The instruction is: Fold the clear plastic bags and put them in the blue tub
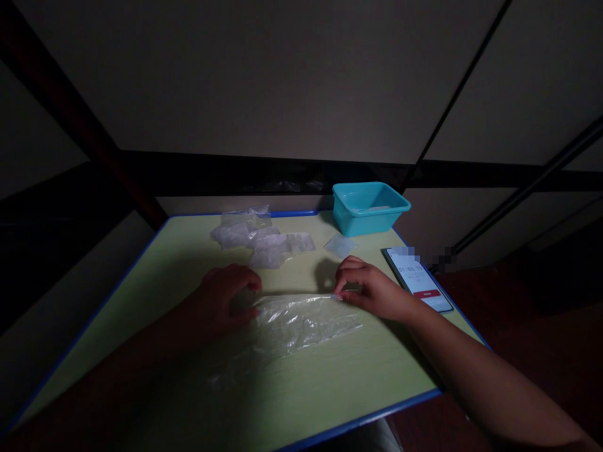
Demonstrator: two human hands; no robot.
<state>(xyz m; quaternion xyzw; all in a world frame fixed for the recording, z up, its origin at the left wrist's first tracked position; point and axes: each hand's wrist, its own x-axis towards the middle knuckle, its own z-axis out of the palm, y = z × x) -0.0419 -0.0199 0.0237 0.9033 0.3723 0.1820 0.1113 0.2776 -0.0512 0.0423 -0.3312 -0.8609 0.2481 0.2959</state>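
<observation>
A large clear plastic bag [292,323] lies flat in the middle of the desk [358,376], with its long upper edge running from one hand to the other. The left hand [226,295] rests on the left end of this edge with curled fingers pressing down; I cannot tell if its grip really pinches the plastic, because the light is weak there. The right hand [370,285] has its grip pressed together on the right end of the same edge, thumb and fingertips pinching the plastic.

Further back on the desk lies a heap of small clear bags [261,238], and one small bag [340,245] lies apart, just beside a turquoise plastic tub [370,207]. Something pale seems to lie inside the tub, but it is too dim to name. A phone [419,279] with a lit screen lies near the right wrist.

I judge the work is at an early point: only the large bag is in hand, and the heap looks untouched.
</observation>
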